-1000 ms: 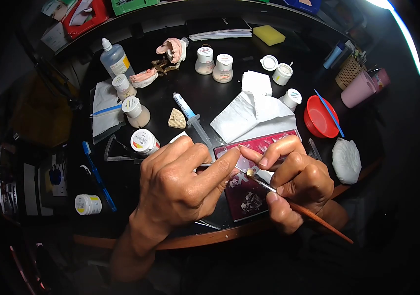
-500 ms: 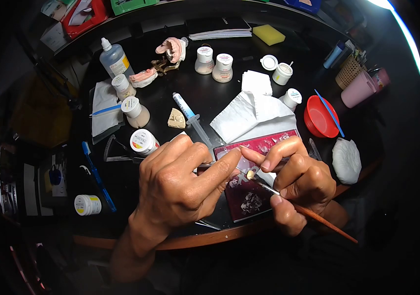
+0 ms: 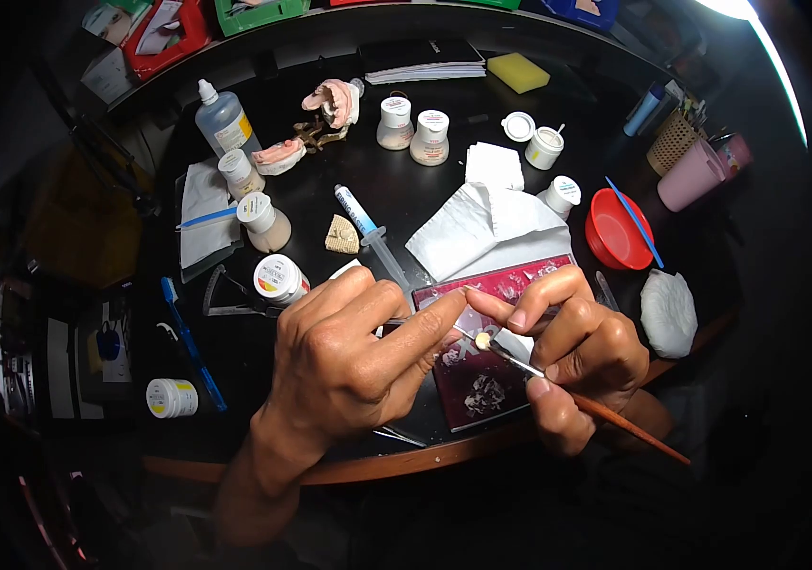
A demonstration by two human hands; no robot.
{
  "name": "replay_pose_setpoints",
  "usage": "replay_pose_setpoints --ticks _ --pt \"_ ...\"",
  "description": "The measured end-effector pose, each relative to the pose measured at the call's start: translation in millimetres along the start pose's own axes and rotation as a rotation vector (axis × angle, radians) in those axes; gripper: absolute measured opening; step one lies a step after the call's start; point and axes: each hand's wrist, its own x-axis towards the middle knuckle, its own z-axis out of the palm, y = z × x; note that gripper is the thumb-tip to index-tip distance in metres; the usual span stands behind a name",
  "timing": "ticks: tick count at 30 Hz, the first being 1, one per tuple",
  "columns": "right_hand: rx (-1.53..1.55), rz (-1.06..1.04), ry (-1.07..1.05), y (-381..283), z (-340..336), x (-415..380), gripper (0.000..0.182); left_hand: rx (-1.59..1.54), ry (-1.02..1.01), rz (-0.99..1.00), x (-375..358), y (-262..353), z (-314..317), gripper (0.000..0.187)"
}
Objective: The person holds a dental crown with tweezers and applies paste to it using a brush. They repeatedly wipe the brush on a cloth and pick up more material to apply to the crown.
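My left hand [image 3: 344, 351] is closed in a pinch on a thin metal instrument [image 3: 464, 332]; the hand hides most of it. A small cream-coloured dental crown [image 3: 484, 340] sits at the instrument's far end. In my right hand [image 3: 588, 347] is a fine brush [image 3: 620, 421] with a brown wooden handle, its tip at the crown. The right index finger meets the left index fingertip. Below both hands lies a dark red slab [image 3: 458, 399] with whitish residue on it. A fixing-paste syringe [image 3: 360, 214] rests just beyond my left hand.
White-lidded jars [image 3: 279, 277] and a dropper bottle [image 3: 225, 119] stand on the left, near pink-and-white dental models [image 3: 333, 98]. Folded white tissue [image 3: 463, 228] lies behind the slab. On the right are a red bowl [image 3: 605, 233] and a white pad [image 3: 667, 313]. A blue toothbrush [image 3: 195, 347] lies left.
Both hands keep nearly the same pose and grip. The crown and brush tip have shifted very slightly; the whole view has moved a little.
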Motion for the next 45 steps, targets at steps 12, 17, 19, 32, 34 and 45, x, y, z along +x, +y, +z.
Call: replay_pose_setpoints --ticks 12,17,19,32,34,45 --pt "0.017 -0.008 -0.019 -1.0 -0.7 -0.2 0.021 0.046 -0.021 -0.015 -3.0 -1.4 1.1 0.033" --pt "-0.012 -0.007 -0.029 -1.3 -0.7 0.4 0.021 0.047 -0.024 -0.021 -2.9 0.0 1.1 0.033" --pt "-0.024 -0.007 -0.020 -1.3 0.3 0.3 0.021 0.046 -0.020 -0.019 -2.7 0.1 1.1 0.032" --pt "-0.063 -0.017 -0.039 -1.5 0.0 1.4 0.021 0.046 -0.019 -0.016 -2.8 0.0 0.6 0.032" --pt "-0.059 -0.015 -0.035 -1.1 0.4 1.0 0.020 0.051 -0.020 -0.017 -3.0 0.1 0.5 0.032" --pt "-0.038 -0.013 -0.084 -0.9 -2.9 3.8 0.020 0.101 -0.033 -0.015 -4.1 1.2 0.2 0.034"
